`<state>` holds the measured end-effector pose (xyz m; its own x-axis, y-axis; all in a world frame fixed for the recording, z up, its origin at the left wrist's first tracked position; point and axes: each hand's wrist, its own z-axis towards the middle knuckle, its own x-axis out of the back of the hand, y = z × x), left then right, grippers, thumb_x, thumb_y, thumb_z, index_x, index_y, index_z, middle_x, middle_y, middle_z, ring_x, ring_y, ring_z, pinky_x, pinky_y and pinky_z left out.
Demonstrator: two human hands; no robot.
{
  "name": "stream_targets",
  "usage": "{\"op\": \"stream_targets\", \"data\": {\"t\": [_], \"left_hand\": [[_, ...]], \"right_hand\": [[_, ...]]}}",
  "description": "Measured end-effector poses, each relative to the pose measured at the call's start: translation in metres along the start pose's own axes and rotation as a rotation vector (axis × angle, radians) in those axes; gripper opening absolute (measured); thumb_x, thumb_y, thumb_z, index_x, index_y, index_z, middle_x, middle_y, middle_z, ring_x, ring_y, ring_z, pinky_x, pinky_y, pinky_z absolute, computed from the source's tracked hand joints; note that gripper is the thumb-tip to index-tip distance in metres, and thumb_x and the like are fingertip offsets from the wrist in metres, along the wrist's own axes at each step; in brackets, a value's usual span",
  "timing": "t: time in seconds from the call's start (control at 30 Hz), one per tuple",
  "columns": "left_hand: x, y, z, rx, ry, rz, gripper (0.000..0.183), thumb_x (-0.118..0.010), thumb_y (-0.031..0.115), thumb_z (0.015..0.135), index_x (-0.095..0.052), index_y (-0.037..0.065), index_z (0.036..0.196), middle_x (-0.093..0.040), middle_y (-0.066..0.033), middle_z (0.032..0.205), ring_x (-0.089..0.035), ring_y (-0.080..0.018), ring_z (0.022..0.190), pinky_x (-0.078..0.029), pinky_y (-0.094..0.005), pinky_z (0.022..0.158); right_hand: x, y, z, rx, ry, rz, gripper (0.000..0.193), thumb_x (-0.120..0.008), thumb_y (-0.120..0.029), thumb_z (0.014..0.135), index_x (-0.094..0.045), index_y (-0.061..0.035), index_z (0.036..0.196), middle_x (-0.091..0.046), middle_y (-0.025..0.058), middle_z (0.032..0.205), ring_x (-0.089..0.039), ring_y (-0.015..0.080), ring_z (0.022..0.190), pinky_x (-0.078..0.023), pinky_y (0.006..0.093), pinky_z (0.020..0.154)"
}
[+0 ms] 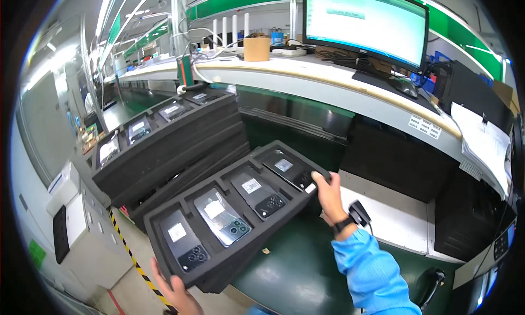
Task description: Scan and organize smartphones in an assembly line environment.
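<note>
A black foam tray lies at an angle in front of me, with four-sided recesses holding several smartphones, backs up. The phones are a dark one at the left, a silvery one, another dark one and a black one at the right. Each back bears a white label. My right hand is closed round the tray's right end, fingertips beside the black phone. At the near left corner, my left hand grips the tray edge, thumb and fingers apart around it; its lower part is cut off.
A stack of similar foam trays with phones on top stands behind to the left. A white workbench carries a monitor, a tape roll and a mouse. Papers hang at right; a white cabinet stands at left.
</note>
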<state>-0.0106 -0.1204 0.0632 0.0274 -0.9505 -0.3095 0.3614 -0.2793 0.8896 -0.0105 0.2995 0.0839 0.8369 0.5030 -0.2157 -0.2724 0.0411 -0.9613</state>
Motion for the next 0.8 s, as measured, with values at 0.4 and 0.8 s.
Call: {"op": "stream_targets", "data": {"t": [0.4,0.8], "left_hand": [[0.048,0.012,0.034,0.188,-0.249,0.01,0.08,-0.061,0.025,0.076,-0.05,-0.015,0.144,-0.062,-0.0225,0.137,-0.063,-0.0259,0.123,-0.044,-0.0328,0.11],[-0.099,0.004,-0.03,0.12,-0.763,-0.114,0.073,-0.063,0.033,0.086,-0.054,-0.016,0.14,-0.063,-0.024,0.139,-0.061,-0.0244,0.126,-0.043,-0.0327,0.11]], "right_hand": [[0.168,-0.142,-0.205,-0.661,-0.308,-0.071,0.038,-0.066,-0.02,0.1,-0.06,-0.0008,0.132,-0.073,0.0085,0.109,-0.072,0.0195,0.082,-0.059,0.0316,0.06],[0.343,-0.119,-0.365,-0.374,0.421,0.178,0.027,-0.061,-0.023,0.102,-0.067,-0.0028,0.119,-0.07,0.0058,0.106,-0.065,0.0179,0.101,-0.05,0.0342,0.091]]}}
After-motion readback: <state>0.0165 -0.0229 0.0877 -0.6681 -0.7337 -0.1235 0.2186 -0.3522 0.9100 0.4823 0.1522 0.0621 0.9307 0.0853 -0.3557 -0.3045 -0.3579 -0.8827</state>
